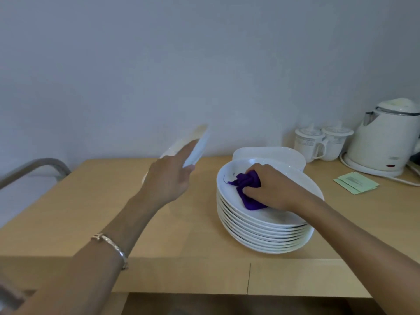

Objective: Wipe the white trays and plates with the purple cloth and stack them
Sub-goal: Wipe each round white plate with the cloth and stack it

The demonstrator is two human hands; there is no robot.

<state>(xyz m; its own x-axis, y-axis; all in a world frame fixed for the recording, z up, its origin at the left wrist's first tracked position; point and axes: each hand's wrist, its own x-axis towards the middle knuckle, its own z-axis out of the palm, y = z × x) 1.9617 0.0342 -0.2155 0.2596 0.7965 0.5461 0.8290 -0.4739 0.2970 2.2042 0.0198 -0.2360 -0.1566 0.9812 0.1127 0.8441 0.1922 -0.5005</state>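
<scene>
A tall stack of several white plates [268,233] stands on the wooden table, right of centre. My right hand [272,187] rests on the top plate and grips the crumpled purple cloth [246,189]. My left hand [169,178] holds one white plate [195,146] in the air, tilted on edge and blurred, to the left of the stack. Behind the stack sits a white tray [268,152], partly hidden by the plates.
Two lidded white mugs [322,142] and a white electric kettle [384,137] on its base stand at the back right. Green paper sachets [356,183] lie near the kettle. A chair or bed rail [34,167] is at the left. The table's front edge [181,292] is close.
</scene>
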